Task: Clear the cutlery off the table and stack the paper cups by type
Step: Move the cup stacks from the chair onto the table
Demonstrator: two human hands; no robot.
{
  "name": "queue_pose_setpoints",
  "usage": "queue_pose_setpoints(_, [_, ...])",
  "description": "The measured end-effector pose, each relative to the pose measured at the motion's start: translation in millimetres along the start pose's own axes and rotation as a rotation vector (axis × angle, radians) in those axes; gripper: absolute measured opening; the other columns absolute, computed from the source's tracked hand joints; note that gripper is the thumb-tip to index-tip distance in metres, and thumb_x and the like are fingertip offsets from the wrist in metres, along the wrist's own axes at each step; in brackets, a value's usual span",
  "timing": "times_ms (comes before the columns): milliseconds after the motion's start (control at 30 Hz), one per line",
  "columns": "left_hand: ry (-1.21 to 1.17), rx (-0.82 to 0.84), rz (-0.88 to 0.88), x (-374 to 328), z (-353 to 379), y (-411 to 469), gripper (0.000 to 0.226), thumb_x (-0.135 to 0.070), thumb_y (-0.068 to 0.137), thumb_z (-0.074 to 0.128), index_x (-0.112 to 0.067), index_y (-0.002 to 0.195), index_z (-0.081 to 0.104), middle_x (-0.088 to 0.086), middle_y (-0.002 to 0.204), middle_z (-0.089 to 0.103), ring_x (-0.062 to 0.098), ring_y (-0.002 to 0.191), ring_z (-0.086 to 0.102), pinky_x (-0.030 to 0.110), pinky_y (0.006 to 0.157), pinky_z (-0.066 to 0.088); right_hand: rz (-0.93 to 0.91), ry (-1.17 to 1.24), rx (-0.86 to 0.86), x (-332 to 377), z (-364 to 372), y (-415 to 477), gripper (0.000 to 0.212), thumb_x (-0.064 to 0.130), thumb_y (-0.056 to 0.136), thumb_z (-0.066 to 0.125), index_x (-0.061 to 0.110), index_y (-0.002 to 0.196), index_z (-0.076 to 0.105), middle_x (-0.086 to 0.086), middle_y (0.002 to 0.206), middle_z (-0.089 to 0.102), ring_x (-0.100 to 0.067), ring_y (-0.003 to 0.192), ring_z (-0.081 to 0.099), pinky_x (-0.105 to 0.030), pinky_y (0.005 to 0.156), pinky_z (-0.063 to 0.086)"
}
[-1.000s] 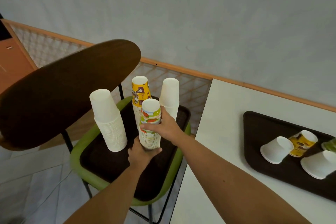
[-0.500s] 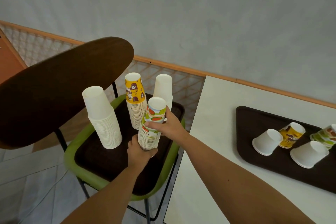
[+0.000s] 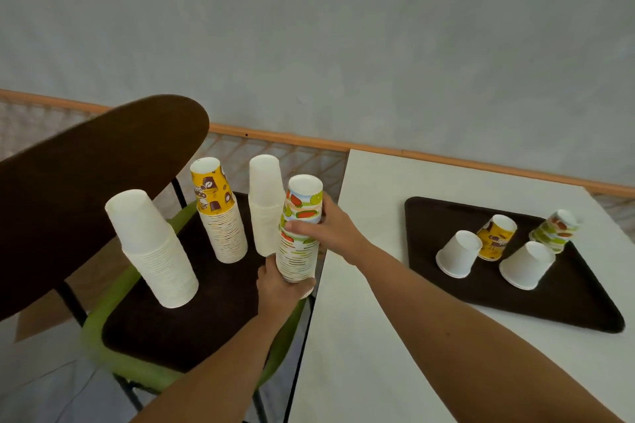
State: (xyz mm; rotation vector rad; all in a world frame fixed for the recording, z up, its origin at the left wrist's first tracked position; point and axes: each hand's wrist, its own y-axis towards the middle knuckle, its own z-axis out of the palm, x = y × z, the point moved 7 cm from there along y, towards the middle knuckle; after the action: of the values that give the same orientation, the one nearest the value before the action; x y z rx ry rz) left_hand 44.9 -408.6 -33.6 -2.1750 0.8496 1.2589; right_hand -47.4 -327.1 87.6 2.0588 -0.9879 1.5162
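Observation:
Both hands hold a tall upside-down stack of fruit-print cups (image 3: 299, 233). My left hand (image 3: 278, 288) grips its base and my right hand (image 3: 326, 228) wraps its upper part. The stack hangs over the right edge of the chair's dark tray (image 3: 178, 330). On that tray stand a large white stack (image 3: 154, 251), a yellow coffee-print stack (image 3: 218, 213) and a narrower white stack (image 3: 264, 206). On the table, a second dark tray (image 3: 567, 299) carries two white cups (image 3: 458, 254) (image 3: 525, 266), a yellow cup (image 3: 498, 240) and a fruit-print cup (image 3: 555, 230). No cutlery is visible.
A green chair (image 3: 103, 333) with a dark wooden backrest (image 3: 86, 189) holds the tray, left of the white table (image 3: 378, 336). A wall with an orange rail (image 3: 275, 137) and lattice runs behind.
The fruit-print stack and both hands have shifted right, towards the chair tray's right edge and the table. The view has panned right, showing more of the table tray.

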Motion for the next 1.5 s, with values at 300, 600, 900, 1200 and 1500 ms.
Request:
queue_pose_setpoints(300, [-0.056,0.192,-0.04,-19,89,6,0.109,-0.053,0.04,0.08,-0.022,0.134,0.036,0.002,0.125,0.052,0.025,0.117,0.052,0.046,0.095,0.05,0.06,-0.044,-0.082,-29,-78,-13,0.057,0.03,0.079,0.074,0.023,0.126,0.043,0.002,0.122,0.058,-0.014,0.104,0.056,-0.037,0.09,0.05])
queue_pose_setpoints(600, [-0.023,0.241,-0.071,-50,153,20,0.085,-0.024,0.062,0.086,-0.016,0.133,0.039,0.004,0.126,0.055,0.026,0.12,0.053,0.036,0.096,0.047,0.088,-0.071,-0.081,-70,-136,10,0.062,0.026,0.077,0.076,0.021,0.129,0.043,0.0,0.126,0.058,-0.016,0.109,0.057,-0.034,0.097,0.047])
queue_pose_setpoints(900, [0.015,0.225,-0.082,-65,191,72,0.089,-0.031,0.061,0.086,-0.018,0.135,0.037,0.005,0.129,0.054,0.029,0.122,0.05,0.046,0.102,0.045,0.03,-0.212,-0.147,-82,-173,59,0.066,0.029,0.073,0.079,0.018,0.128,0.045,-0.005,0.126,0.05,-0.021,0.116,0.052,-0.04,0.099,0.047])
queue_pose_setpoints(1200, [0.051,0.211,-0.028,-92,212,115,0.08,-0.02,0.066,0.083,-0.009,0.133,0.04,0.013,0.124,0.049,0.029,0.116,0.05,0.041,0.096,0.047,-0.009,-0.225,-0.21,-88,-204,107,0.063,0.027,0.072,0.079,0.014,0.125,0.048,-0.006,0.122,0.053,-0.021,0.113,0.055,-0.035,0.094,0.048])
queue_pose_setpoints(1500, [0.066,0.161,-0.048,-110,224,140,0.072,-0.013,0.076,0.075,-0.008,0.137,0.038,0.015,0.128,0.042,0.03,0.115,0.05,0.036,0.098,0.042,-0.009,-0.229,-0.279,-97,-227,143,0.065,0.027,0.071,0.08,0.014,0.126,0.047,-0.007,0.122,0.053,-0.02,0.113,0.054,-0.031,0.09,0.046])
